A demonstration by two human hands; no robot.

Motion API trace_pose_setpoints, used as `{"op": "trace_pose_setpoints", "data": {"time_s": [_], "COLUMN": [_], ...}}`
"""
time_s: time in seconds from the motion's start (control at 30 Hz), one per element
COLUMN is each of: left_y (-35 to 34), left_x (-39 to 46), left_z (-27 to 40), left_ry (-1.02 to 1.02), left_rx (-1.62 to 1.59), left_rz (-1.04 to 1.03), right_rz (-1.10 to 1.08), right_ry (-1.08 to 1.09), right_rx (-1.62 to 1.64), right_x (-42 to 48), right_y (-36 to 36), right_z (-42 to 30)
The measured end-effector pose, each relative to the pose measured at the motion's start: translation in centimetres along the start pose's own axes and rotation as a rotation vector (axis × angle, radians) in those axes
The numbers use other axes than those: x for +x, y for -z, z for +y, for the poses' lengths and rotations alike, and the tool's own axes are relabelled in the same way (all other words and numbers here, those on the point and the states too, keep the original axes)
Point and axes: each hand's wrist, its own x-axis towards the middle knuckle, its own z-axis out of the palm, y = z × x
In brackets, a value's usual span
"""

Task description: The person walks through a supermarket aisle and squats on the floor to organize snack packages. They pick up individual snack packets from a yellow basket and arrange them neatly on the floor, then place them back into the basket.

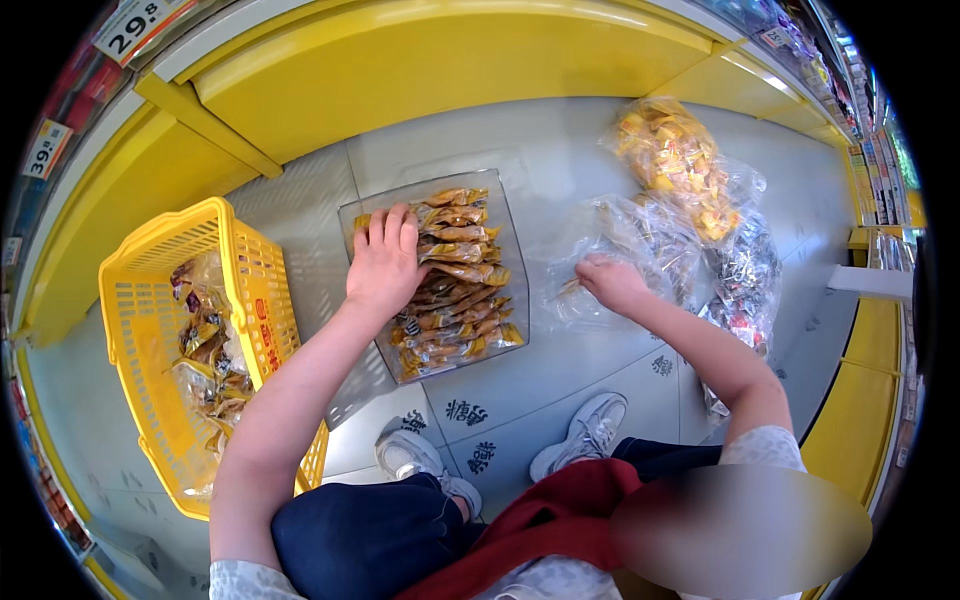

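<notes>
A clear plastic box (517, 277) stands on the floor before me, with a row of brown-and-yellow snack packets (457, 251) packed on edge in it. My left hand (386, 255) lies over the packets on the box's left side, fingers a little apart; its fingertips touch their upper ends. To the right of the box, my right hand (611, 281) has its fingers closed on a loose clear plastic bag (592, 225). A small brownish bit shows by those fingertips, too unclear to name.
A yellow plastic shopping basket (274, 300) with wrapped packets (214, 360) stands at left. Bags of yellow-wrapped goods (667, 150) and silvery-dark packets (746, 277) lie at right. Yellow shelf bases (450, 60) edge the tiled floor (540, 375). My shoes (589, 427) are close below the box.
</notes>
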Motion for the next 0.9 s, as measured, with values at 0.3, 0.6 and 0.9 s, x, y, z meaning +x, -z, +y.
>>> {"op": "trace_pose_setpoints", "data": {"time_s": [0.3, 0.6, 0.9], "left_y": [-0.2, 0.1, 3.1], "left_x": [0.6, 1.5, 1.9], "left_z": [-0.6, -1.7, -3.4], "left_ry": [-0.034, -0.041, -0.055], "left_rx": [-0.065, -0.133, -0.296], "left_rz": [-0.008, -0.048, -0.388], "right_rz": [-0.520, -0.245, 0.159], "right_ry": [-0.420, -0.531, -0.391], "right_rx": [1.247, 2.027, 2.400], "right_x": [-0.6, 2.4, 7.2], "right_y": [6.8, 1.5, -3.4], "right_z": [-3.3, -19.9, -23.9]}}
